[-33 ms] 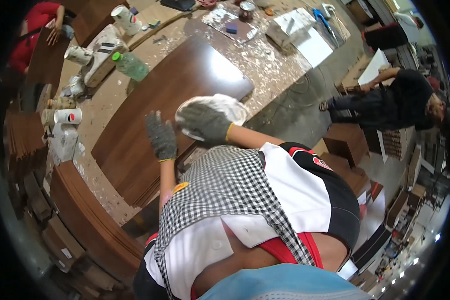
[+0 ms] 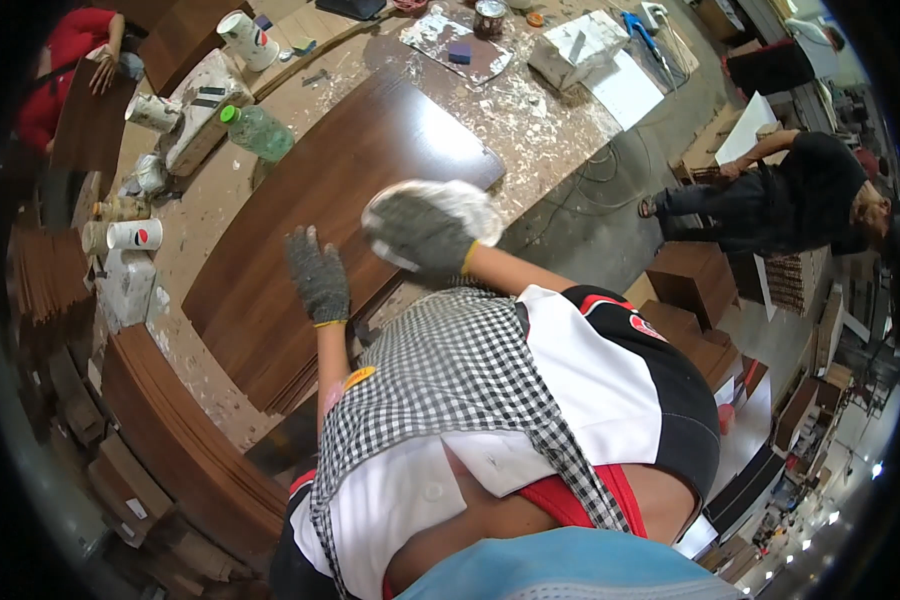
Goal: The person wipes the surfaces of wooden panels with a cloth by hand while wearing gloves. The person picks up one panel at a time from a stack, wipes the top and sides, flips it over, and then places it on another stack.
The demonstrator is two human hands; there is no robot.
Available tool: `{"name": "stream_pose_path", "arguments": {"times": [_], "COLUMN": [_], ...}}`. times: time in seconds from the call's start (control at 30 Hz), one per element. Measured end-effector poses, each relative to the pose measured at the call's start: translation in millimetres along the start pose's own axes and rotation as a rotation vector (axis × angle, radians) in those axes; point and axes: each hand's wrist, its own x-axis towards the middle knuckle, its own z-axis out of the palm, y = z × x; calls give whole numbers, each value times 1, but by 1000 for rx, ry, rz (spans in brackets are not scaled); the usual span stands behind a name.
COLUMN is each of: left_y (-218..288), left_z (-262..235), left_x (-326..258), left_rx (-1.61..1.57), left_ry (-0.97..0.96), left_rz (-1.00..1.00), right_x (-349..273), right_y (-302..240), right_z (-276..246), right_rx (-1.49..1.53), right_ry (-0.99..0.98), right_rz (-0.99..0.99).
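A large dark brown wood panel (image 2: 270,260) with a curved long side lies on the worktable, its surface shiny toward the far end. My left hand (image 2: 317,278), in a grey knit glove, rests on the panel with its fingers stretched out and spread. Over the panel's near right part, my gloved right hand (image 2: 415,235) presses a bunched white cloth (image 2: 470,212), slightly blurred. The cloth sticks out around that hand on both sides. More panel edges show under the top one at its near end.
Left of the panel stand a green-capped bottle (image 2: 257,133), paper cups (image 2: 135,235) and whitish-stained blocks (image 2: 205,110). Beyond lie a purple sponge (image 2: 459,52), a tin (image 2: 489,18) and a white-smeared block (image 2: 582,48). Stacked curved boards (image 2: 185,430) stand near left. Another person (image 2: 780,200) stands at right.
My right hand and the white cloth have slid a little to the right over the panel. My left hand has shifted slightly left, and the panel stays in place.
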Motion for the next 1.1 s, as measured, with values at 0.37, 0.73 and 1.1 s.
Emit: {"name": "stream_pose_path", "arguments": {"times": [0.37, 0.73, 1.1], "left_y": [-96, -227, -254], "left_z": [-45, -140, -154], "left_x": [-52, -137, -146], "left_rx": [124, -88, -111], "left_ry": [174, -127, -229], "left_rz": [-260, -975, -976], "right_x": [-85, -47, 70], "right_y": [157, 9, -287], "right_z": [-65, 9, 196], "right_rx": [-81, -287, -56], "right_ry": [321, -464, -596], "right_rz": [616, -157, -805]}}
